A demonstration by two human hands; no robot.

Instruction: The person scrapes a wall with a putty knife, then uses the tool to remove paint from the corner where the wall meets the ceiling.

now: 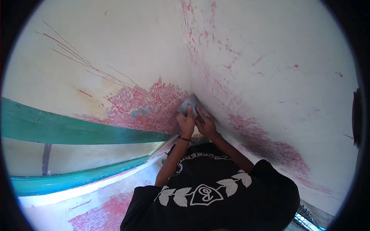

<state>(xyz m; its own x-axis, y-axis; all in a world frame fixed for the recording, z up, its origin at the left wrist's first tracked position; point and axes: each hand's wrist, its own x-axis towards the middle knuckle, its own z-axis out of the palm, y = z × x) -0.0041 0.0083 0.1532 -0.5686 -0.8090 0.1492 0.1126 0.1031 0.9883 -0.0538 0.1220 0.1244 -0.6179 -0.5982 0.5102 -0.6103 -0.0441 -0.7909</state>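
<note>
A flat grey metal scraper (188, 101) lies with its blade against the wall in the corner, at the edge of the rough red patch (142, 104). My left hand (185, 124) presses on it from the left, thumb or finger stretched up along the blade. From the right, my right hand (206, 124) grips the lower part of the scraper, fingers bent around it. How the handle runs is hidden by the hands. A dark bracelet (184, 138) circles the left wrist.
A green painted beam (77, 129) crosses at the left, with a second green rail (84, 177) below it. The right wall (277, 92) is pale, with scraped red marks. At the lower right is a dark metal grille (306, 220).
</note>
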